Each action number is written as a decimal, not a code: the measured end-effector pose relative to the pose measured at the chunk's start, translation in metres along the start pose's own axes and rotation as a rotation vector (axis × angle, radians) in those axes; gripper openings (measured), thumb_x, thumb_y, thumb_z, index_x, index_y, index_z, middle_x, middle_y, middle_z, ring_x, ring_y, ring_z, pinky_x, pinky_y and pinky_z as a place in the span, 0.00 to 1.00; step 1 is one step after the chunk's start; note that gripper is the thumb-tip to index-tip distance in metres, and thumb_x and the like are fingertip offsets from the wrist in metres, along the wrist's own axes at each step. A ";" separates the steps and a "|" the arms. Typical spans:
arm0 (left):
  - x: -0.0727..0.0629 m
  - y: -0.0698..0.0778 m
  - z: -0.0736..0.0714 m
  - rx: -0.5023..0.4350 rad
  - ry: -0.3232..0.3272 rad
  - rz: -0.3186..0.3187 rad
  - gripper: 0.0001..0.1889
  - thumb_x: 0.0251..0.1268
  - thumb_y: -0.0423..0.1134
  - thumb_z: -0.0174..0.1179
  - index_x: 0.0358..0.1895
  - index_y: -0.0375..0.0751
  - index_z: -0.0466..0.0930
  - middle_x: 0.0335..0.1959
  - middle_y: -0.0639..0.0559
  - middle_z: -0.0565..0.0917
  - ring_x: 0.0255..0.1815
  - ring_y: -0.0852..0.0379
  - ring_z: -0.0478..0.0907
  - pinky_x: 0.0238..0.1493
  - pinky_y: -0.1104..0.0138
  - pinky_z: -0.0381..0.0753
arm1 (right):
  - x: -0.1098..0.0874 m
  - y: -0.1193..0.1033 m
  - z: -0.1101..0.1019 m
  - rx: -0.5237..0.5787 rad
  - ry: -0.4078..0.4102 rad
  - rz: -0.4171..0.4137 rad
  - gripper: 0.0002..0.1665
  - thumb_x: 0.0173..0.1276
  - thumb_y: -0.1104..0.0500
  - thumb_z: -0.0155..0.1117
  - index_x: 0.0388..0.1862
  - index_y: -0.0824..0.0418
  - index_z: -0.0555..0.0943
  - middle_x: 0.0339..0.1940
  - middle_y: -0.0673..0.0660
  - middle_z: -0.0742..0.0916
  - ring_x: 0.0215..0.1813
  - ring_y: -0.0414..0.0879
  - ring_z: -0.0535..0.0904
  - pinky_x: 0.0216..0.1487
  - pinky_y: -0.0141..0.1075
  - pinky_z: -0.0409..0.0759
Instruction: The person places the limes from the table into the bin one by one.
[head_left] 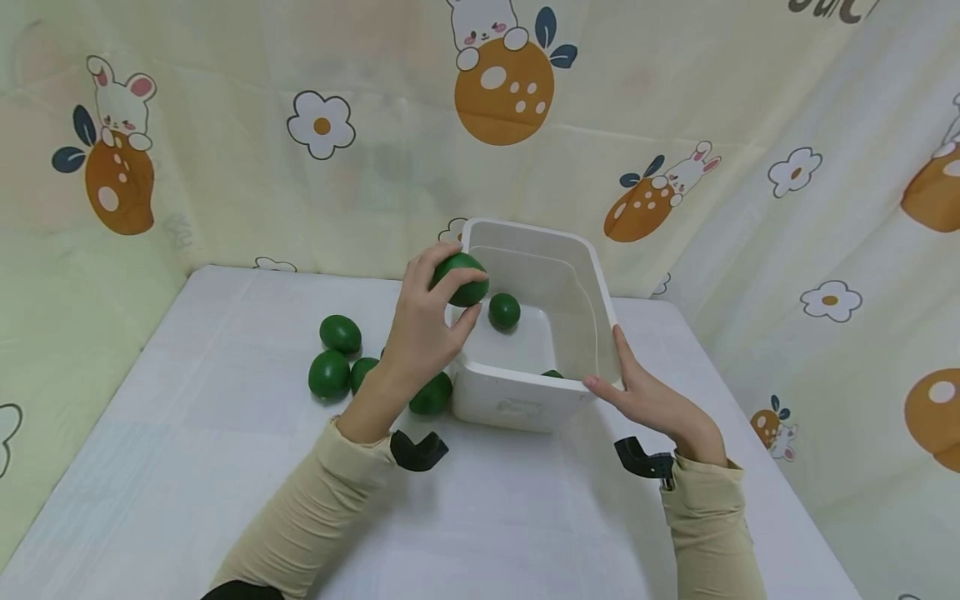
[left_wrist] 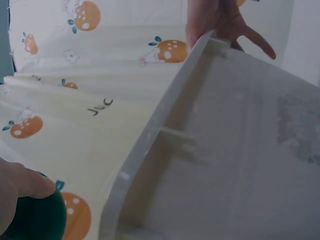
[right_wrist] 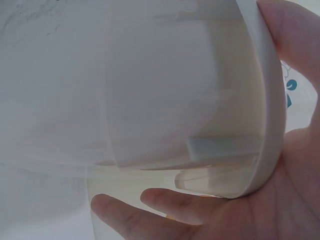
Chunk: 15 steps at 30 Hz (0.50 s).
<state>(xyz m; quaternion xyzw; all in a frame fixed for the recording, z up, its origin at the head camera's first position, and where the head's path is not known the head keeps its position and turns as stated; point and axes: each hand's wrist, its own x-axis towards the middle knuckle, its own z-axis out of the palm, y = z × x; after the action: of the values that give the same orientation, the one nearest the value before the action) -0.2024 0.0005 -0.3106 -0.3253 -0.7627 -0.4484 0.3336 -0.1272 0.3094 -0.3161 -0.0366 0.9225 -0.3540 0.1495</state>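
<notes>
My left hand [head_left: 435, 312] holds a smooth green oval fruit [head_left: 467, 282] between thumb and fingertips, over the left rim of a white plastic bin [head_left: 517, 400]. The left wrist view shows part of this green fruit [left_wrist: 37, 217] under a fingertip. My right hand [head_left: 652, 396] rests against the bin's near right corner, its thumb at the near rim and its fingers extended along the right side. Close up, the bin's rim [right_wrist: 272, 100] lies against the right palm. Inside the bin are a green fruit [head_left: 504, 311] and another [head_left: 552, 374], mostly hidden by the near wall.
Several more green fruits [head_left: 329, 374] lie on the white-covered table [head_left: 187, 467] left of the bin, some partly behind my left forearm. A patterned curtain [head_left: 375, 192] hangs behind the table and along its sides. Each wrist wears a black mount [head_left: 642, 458].
</notes>
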 end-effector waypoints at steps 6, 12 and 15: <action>-0.005 0.003 0.017 -0.026 -0.054 0.106 0.15 0.54 0.32 0.67 0.46 0.45 0.80 0.62 0.41 0.70 0.68 0.44 0.62 0.67 0.57 0.66 | 0.000 0.001 0.000 0.005 0.001 -0.001 0.58 0.71 0.41 0.51 0.73 0.52 0.17 0.77 0.61 0.33 0.77 0.63 0.35 0.70 0.66 0.45; -0.010 -0.001 0.032 -0.072 -0.115 0.219 0.14 0.54 0.32 0.67 0.45 0.47 0.80 0.62 0.41 0.70 0.69 0.45 0.63 0.67 0.60 0.67 | 0.000 0.000 0.000 0.011 0.004 -0.001 0.58 0.71 0.41 0.51 0.73 0.52 0.18 0.77 0.61 0.34 0.77 0.63 0.37 0.69 0.66 0.46; -0.013 -0.004 0.037 -0.073 -0.180 0.244 0.14 0.54 0.32 0.67 0.45 0.47 0.80 0.63 0.42 0.70 0.70 0.46 0.62 0.69 0.64 0.65 | 0.000 -0.001 0.001 0.013 0.006 -0.005 0.58 0.71 0.41 0.52 0.73 0.51 0.18 0.77 0.62 0.34 0.77 0.64 0.38 0.69 0.67 0.47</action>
<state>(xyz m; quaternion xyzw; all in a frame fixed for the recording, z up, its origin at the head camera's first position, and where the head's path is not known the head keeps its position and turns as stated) -0.2062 0.0300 -0.3368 -0.4666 -0.7275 -0.4008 0.3038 -0.1269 0.3086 -0.3161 -0.0367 0.9207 -0.3602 0.1460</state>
